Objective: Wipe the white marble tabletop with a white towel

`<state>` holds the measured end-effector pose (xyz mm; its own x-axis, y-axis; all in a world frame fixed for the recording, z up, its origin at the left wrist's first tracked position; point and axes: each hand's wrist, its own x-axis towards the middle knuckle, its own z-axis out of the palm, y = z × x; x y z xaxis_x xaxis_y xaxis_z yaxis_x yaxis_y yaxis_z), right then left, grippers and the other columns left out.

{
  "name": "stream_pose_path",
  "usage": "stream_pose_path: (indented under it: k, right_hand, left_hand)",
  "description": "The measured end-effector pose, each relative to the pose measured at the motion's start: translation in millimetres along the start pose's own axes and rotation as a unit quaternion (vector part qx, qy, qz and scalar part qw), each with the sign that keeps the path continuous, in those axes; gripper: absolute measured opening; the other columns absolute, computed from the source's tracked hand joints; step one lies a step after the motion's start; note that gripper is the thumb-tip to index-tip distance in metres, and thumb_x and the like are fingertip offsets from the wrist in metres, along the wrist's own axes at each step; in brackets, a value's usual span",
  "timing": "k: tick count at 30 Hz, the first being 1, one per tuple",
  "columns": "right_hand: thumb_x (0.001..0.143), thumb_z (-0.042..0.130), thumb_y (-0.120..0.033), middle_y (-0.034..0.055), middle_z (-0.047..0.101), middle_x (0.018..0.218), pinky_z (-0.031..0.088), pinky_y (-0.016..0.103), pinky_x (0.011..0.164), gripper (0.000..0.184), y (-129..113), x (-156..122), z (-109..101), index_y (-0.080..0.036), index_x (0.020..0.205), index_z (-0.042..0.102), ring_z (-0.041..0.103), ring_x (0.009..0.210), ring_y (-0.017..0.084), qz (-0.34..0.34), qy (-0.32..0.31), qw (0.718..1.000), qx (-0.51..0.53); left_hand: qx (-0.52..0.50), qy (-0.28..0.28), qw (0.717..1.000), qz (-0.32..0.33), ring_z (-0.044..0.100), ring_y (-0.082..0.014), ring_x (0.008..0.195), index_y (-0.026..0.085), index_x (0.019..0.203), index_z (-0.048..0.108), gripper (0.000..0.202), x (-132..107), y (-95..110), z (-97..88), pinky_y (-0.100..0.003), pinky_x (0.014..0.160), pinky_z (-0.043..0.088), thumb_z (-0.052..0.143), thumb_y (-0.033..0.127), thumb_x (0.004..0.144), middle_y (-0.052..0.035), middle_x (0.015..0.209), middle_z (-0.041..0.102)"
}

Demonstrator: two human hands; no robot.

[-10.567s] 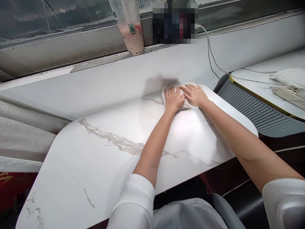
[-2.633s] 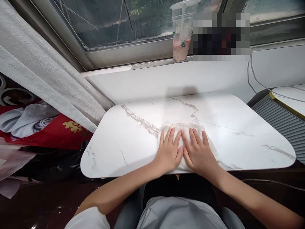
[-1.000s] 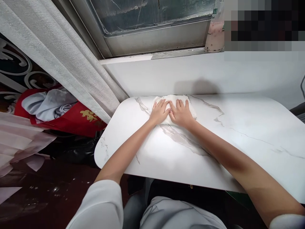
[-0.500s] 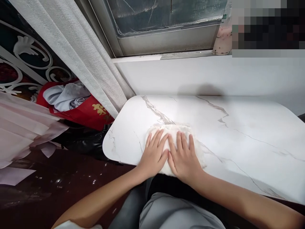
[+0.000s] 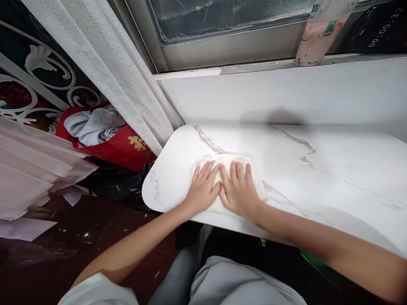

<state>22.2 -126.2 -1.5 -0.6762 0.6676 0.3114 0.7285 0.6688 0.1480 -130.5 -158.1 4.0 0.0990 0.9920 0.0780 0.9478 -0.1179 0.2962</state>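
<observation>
Under both palms a white cloth (image 5: 259, 186) lies flat on the white marble-patterned table (image 5: 343, 161). My left hand (image 5: 202, 189) rests on the cloth's left half, fingers stretched out and pointing away from me. Beside it, my right hand (image 5: 240, 190) presses flat on the middle of the cloth with its fingers spread. The two thumbs and index fingers almost meet. Part of the cloth is hidden beneath the hands.
On the window ledge stand a cup of pink drink (image 5: 318, 42) and a phone (image 5: 378, 31) showing a timer. Left of the table hang a pale curtain (image 5: 127, 67) and pink fabric (image 5: 34, 169). A red bag (image 5: 124, 146) holds grey cloth (image 5: 95, 125).
Both hands and the cloth have slid a little away from me across the table. The view has shifted right, bringing more of the cup and the phone into sight.
</observation>
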Motion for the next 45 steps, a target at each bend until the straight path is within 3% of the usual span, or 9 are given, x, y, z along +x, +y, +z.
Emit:
stream_pose_path:
  k: [7, 12, 17, 23, 28, 33, 37, 45]
  right_hand:
    - [0.098, 0.030, -0.032, 0.0315, 0.050, 0.141, 0.022, 0.062, 0.108, 0.058, 31.8, 102.1, 45.9, -0.003, 0.147, 0.041, 0.044, 0.131, 0.044, 0.046, -0.008, 0.998, 0.038]
    - [0.097, 0.032, -0.030, 0.0256, 0.050, 0.142, 0.018, 0.056, 0.113, 0.055, 53.0, 155.4, 71.4, -0.010, 0.147, 0.044, 0.042, 0.134, 0.035, 0.091, 0.008, 0.992, 0.083]
    - [0.097, 0.030, -0.028, 0.0251, 0.053, 0.139, 0.018, 0.058, 0.111, 0.054, 61.2, 181.1, 86.5, -0.009, 0.144, 0.046, 0.044, 0.130, 0.036, 0.102, 0.037, 0.991, 0.084]
    - [0.098, 0.028, -0.029, 0.0255, 0.052, 0.139, 0.018, 0.060, 0.110, 0.056, 61.1, 189.5, 86.4, -0.007, 0.147, 0.042, 0.043, 0.130, 0.036, 0.095, 0.014, 0.993, 0.072]
    - [0.099, 0.027, -0.030, 0.0260, 0.047, 0.145, 0.016, 0.059, 0.112, 0.056, 58.6, 185.7, 81.0, -0.008, 0.149, 0.039, 0.039, 0.135, 0.035, 0.092, -0.011, 0.993, 0.070]
    - [0.099, 0.031, -0.029, 0.0274, 0.047, 0.146, 0.017, 0.062, 0.110, 0.055, 38.0, 161.5, 76.2, -0.007, 0.148, 0.042, 0.040, 0.135, 0.039, 0.080, 0.030, 0.993, 0.079]
    - [0.099, 0.032, -0.032, 0.0285, 0.047, 0.146, 0.018, 0.063, 0.111, 0.056, 10.9, 118.8, 58.5, -0.006, 0.148, 0.042, 0.040, 0.136, 0.041, 0.076, 0.039, 0.993, 0.078]
    - [0.099, 0.036, -0.037, 0.0292, 0.045, 0.146, 0.022, 0.064, 0.112, 0.060, -40.0, 21.5, 2.5, -0.006, 0.150, 0.040, 0.039, 0.138, 0.042, -0.005, 0.019, 0.995, 0.101]
  left_hand:
    - [0.003, 0.014, 1.000, -0.019, 0.027, -0.0211, 0.150, 0.018, 0.146, 0.041, 0.052, 105.0, -56.5, -7.3, -0.046, 0.124, 0.015, 0.037, 0.025, 0.095, -0.0090, 0.159, 0.036]
    - [-0.023, 0.042, 0.998, -0.030, 0.031, -0.0198, 0.147, 0.019, 0.144, 0.044, 0.050, 161.5, -80.3, -9.9, -0.045, 0.123, 0.017, 0.036, 0.026, 0.095, -0.0081, 0.156, 0.042]
    - [-0.032, 0.053, 0.998, -0.018, 0.036, -0.0212, 0.144, 0.020, 0.141, 0.047, 0.049, 189.2, -93.5, -12.5, -0.045, 0.123, 0.019, 0.037, 0.026, 0.093, -0.0075, 0.152, 0.047]
    - [-0.037, 0.046, 0.998, -0.016, 0.034, -0.0213, 0.146, 0.019, 0.142, 0.047, 0.050, 194.0, -99.6, -15.6, -0.044, 0.123, 0.018, 0.037, 0.028, 0.093, -0.0080, 0.153, 0.046]
    - [-0.034, 0.036, 0.998, -0.026, 0.030, -0.0207, 0.148, 0.020, 0.145, 0.044, 0.052, 187.3, -100.3, -16.5, -0.043, 0.124, 0.016, 0.037, 0.029, 0.094, -0.0071, 0.157, 0.041]
    - [-0.026, 0.024, 0.999, -0.026, 0.027, -0.0187, 0.149, 0.020, 0.145, 0.043, 0.052, 158.5, -97.9, -17.5, -0.043, 0.124, 0.014, 0.037, 0.028, 0.094, -0.0068, 0.158, 0.039]
    - [-0.005, 0.020, 1.000, -0.023, 0.025, -0.0200, 0.150, 0.019, 0.147, 0.041, 0.053, 106.5, -83.2, -15.3, -0.044, 0.124, 0.014, 0.035, 0.027, 0.095, -0.0081, 0.160, 0.036]
    - [0.015, 0.024, 0.999, -0.017, 0.021, -0.0226, 0.152, 0.018, 0.151, 0.035, 0.054, -26.1, -45.2, -12.9, -0.050, 0.124, 0.013, 0.032, 0.029, 0.098, -0.0115, 0.161, 0.032]
